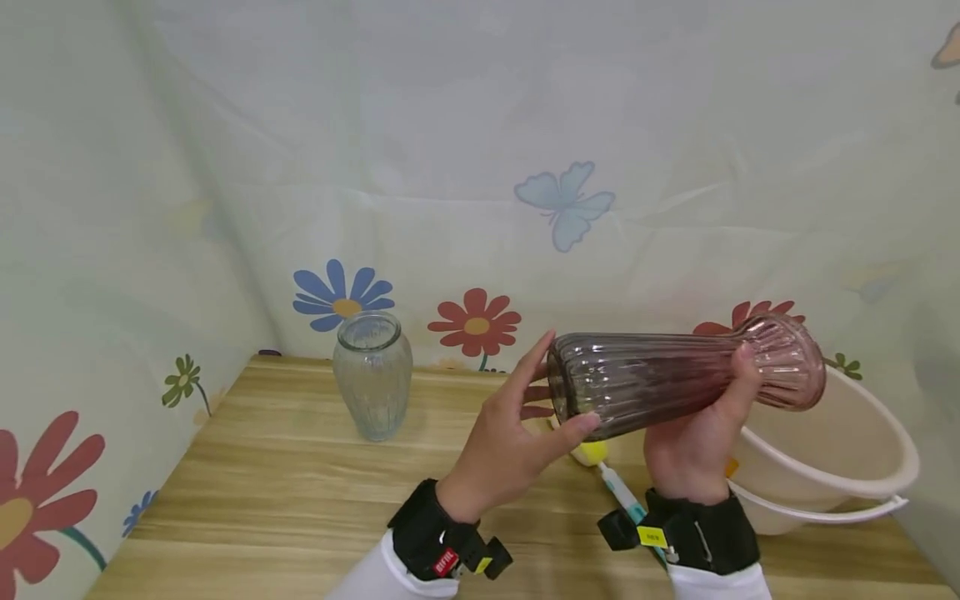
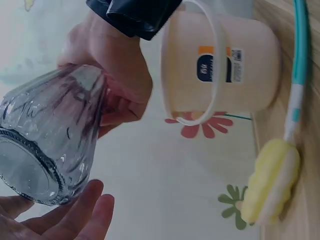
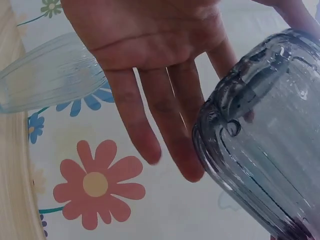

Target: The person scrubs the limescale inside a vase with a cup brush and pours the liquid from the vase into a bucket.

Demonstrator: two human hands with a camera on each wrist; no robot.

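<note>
A ribbed glass vase (image 1: pixel 645 379), smoky grey at the base and pink toward its flared mouth, is held sideways above the table. My right hand (image 1: pixel 697 446) grips its narrower neck from below, thumb along the near side. At the base end, my left hand (image 1: pixel 498 442) spreads thumb and fingers around the rim of the bottom. Those left fingers (image 3: pixel 172 120) look nearly straight in the right wrist view, with fingertips right at the glass. In the left wrist view the round vase bottom (image 2: pixel 25 170) faces the left hand's fingers.
A clear glass vase (image 1: pixel 372 387) stands upright at the back left of the wooden table (image 1: pixel 262 483). To the right sits a cream bucket (image 1: pixel 832 479) with a white handle. A yellow-and-white sponge brush (image 2: pixel 272 182) with a teal and white handle lies beneath the hands.
</note>
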